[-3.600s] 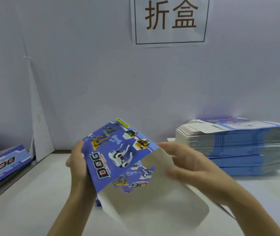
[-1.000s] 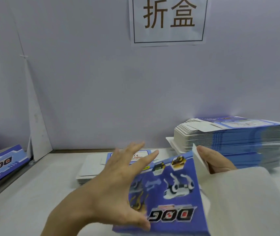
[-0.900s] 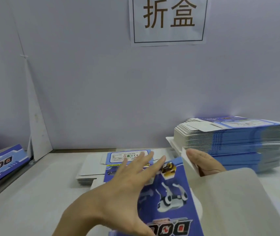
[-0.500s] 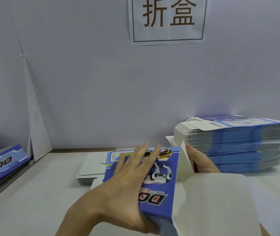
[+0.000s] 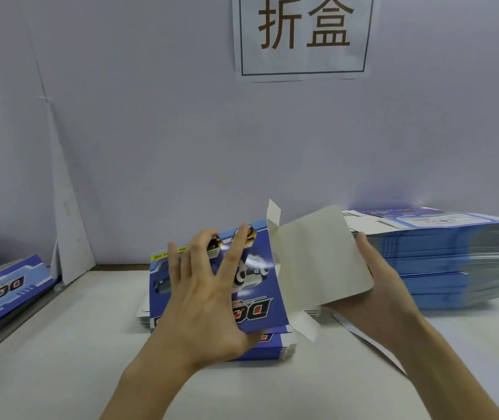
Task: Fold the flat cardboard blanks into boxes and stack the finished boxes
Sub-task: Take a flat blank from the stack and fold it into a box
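Observation:
A blue box (image 5: 256, 309) printed with "DOG" and a robot dog is held half folded over the table, its large white flap (image 5: 318, 262) open to the right. My left hand (image 5: 202, 298) lies spread on the printed front panel, with the thumb hooked under the lower edge. My right hand (image 5: 384, 286) holds the white flap from behind, one fingertip showing at its top edge. A small side tab (image 5: 273, 212) sticks up at the box's top. Under the box lies a low pile of flat blanks (image 5: 275, 347).
A tall stack of flat blanks (image 5: 448, 262) stands at the right against the wall. Finished blue boxes (image 5: 2, 292) lie at the far left beside a leaning white card (image 5: 69, 237). A paper sign (image 5: 303, 34) hangs on the wall above the white table (image 5: 60, 359).
The box has been tilted upright and lifted toward the wall. The white flap has swung up from low on the right to beside the box. My left hand stayed spread on the front panel.

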A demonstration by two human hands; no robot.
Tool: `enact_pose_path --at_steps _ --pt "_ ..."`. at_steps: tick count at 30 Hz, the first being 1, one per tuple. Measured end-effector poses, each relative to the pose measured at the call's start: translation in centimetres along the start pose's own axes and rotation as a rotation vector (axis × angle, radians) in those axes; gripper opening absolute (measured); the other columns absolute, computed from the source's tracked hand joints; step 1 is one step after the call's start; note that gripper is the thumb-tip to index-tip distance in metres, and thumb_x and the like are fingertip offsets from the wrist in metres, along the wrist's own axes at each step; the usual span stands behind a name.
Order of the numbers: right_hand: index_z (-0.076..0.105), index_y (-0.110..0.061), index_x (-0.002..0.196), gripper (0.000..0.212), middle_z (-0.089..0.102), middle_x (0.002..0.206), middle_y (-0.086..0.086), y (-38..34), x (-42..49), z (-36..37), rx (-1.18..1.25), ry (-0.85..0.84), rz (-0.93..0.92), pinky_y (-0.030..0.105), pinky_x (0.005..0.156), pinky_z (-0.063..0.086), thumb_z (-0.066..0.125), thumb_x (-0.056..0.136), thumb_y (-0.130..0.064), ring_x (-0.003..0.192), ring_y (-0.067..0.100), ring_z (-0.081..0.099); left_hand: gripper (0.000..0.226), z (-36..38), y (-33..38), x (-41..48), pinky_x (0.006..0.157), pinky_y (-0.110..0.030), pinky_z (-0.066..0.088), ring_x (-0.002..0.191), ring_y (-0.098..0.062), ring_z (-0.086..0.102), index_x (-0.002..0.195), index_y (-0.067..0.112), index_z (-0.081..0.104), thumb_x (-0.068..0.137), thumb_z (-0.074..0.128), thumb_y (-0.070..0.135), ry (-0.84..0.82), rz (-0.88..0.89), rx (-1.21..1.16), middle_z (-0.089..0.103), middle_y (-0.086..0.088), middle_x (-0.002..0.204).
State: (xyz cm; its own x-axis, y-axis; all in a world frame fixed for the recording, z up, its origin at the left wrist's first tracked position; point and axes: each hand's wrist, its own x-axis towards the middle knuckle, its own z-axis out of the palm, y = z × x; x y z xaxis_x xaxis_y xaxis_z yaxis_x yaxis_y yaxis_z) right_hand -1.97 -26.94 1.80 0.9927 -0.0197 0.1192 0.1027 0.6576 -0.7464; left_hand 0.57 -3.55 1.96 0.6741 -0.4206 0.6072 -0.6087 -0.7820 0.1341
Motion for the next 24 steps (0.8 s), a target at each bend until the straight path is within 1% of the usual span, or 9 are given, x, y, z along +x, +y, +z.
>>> enact_pose_path --at_steps 3,5,6,9,12,15,17,20,24 --pt "0.078 -0.026 0.103 0.038 0.073 0.111 0.005 -0.2 -0.4 0.4 -0.064 -0.016 -0.036 0.047 0.081 0.055 0.058 0.082 -0.051 0.097 0.026 0.071 0.124 0.0 0.4 0.0 0.117 -0.054 -0.003 0.139 -0.024 0.012 0.148 0.038 -0.001 0.049 0.069 0.066 0.088 0.034 -0.029 0.017 -0.007 0.143" --pt "0.077 -0.023 0.106 0.04 0.073 0.109 0.009 -0.2 -0.5 0.2 -0.055 -0.049 -0.038 0.051 0.084 0.053 0.065 0.079 -0.051 0.098 0.031 0.07 0.118 -0.4 0.3 0.1 0.11 -0.067 0.02 0.133 -0.025 0.021 0.149 0.028 0.018 0.049 0.07 0.063 0.169 0.062 -0.065 0.026 -0.01 0.139" --pt "0.076 -0.021 0.108 0.045 0.072 0.111 0.011 -0.2 -0.6 0.1 -0.044 -0.072 -0.015 0.053 0.088 0.05 0.07 0.076 -0.051 0.1 0.034 0.068 0.115 -0.5 0.3 0.1 0.107 -0.069 0.025 0.132 -0.026 0.023 0.149 0.025 0.023 0.05 0.068 0.063 0.191 0.078 -0.065 0.028 -0.011 0.139" --pt "0.077 -0.015 0.103 0.046 0.072 0.103 0.014 0.1 -0.9 0.6 -0.045 -0.112 0.073 0.049 0.083 0.051 0.069 0.073 -0.049 0.094 0.034 0.069 0.114 -0.2 0.4 -0.1 0.11 -0.066 0.018 0.134 -0.028 0.023 0.149 0.025 0.023 0.051 0.062 0.066 0.18 0.121 -0.012 0.029 -0.014 0.139" --pt "0.078 -0.016 0.102 0.044 0.072 0.1 0.014 0.1 -1.0 1.0 -0.068 -0.128 0.061 0.046 0.076 0.056 0.066 0.073 -0.047 0.089 0.032 0.071 0.114 0.1 0.4 -0.1 0.113 -0.062 0.011 0.135 -0.03 0.023 0.149 0.025 0.023 0.051 0.063 0.067 0.172 0.132 0.014 0.03 -0.016 0.139" --pt "0.078 -0.016 0.102 0.047 0.073 0.098 0.013 -0.1 -1.4 1.6 -0.082 -0.166 0.043 0.043 0.068 0.058 0.081 0.062 -0.041 0.085 0.027 0.072 0.115 0.3 0.4 0.0 0.112 -0.061 0.012 0.136 -0.031 0.025 0.149 0.026 0.022 0.05 0.065 0.065 0.182 0.155 0.033 0.03 -0.017 0.139" --pt "0.075 -0.013 0.105 0.047 0.074 0.095 0.012 0.2 -1.3 1.8 -0.136 -0.089 0.041 0.038 0.062 0.058 0.079 0.065 -0.036 0.081 0.024 0.073 0.112 0.3 0.4 0.0 0.112 -0.063 0.013 0.137 -0.032 0.025 0.149 0.027 0.022 0.052 0.06 0.067 0.199 0.165 0.033 0.029 -0.017 0.14" --pt "0.071 -0.017 0.106 0.028 0.076 0.093 0.005 0.7 -0.8 1.3 -0.237 0.115 -0.054 0.03 0.058 0.058 0.064 0.081 -0.027 0.076 0.016 0.073 0.111 -0.2 0.3 0.2 0.114 -0.063 0.009 0.137 -0.035 0.026 0.149 0.026 0.023 0.054 0.059 0.07 0.229 0.174 0.005 0.027 -0.017 0.141" --pt "0.08 -0.032 0.079 0.022 0.077 0.089 -0.002 0.6 -0.7 1.8 -0.343 0.174 -0.129 0.028 0.059 0.058 0.066 0.07 -0.046 0.074 0.011 0.073 0.11 -0.3 0.2 0.3 0.114 -0.061 0.005 0.14 -0.035 0.022 0.15 0.026 0.021 0.055 0.059 0.067 0.214 0.202 0.018 0.024 -0.017 0.143"
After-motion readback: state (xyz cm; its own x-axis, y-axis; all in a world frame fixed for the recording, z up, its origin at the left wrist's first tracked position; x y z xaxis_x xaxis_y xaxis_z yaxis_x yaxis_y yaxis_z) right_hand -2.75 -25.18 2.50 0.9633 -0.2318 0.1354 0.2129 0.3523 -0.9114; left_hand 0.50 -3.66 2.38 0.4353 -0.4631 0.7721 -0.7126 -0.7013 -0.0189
